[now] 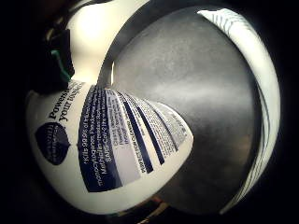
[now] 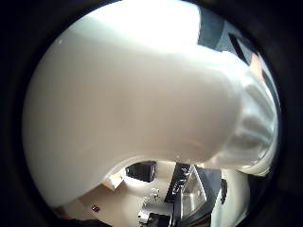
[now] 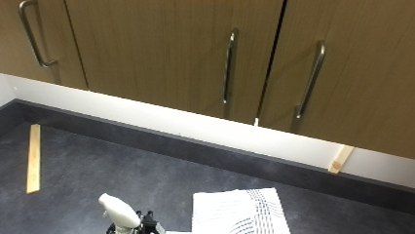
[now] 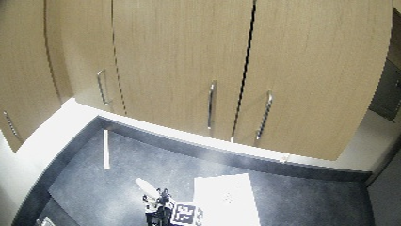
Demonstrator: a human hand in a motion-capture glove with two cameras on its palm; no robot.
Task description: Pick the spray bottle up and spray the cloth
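We see a dark speckled countertop (image 3: 97, 170) under wooden cabinets (image 3: 162, 48). The right hand (image 3: 139, 226) is barely in view, we can't tell its fingers. The white spray bottle (image 3: 118, 210) fills both palm views, just beside the striped white cloth (image 3: 240, 212) lying flat.

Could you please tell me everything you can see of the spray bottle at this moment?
The spray bottle is white, plastic by its look, with a white spray head showing in the outside view above the dark grey surface, left of the striped white cloth. The little finger side palm view shows its body close to the palm, carrying a white label with dark blue bands and small print. Whether fingers grip it cannot be seen.
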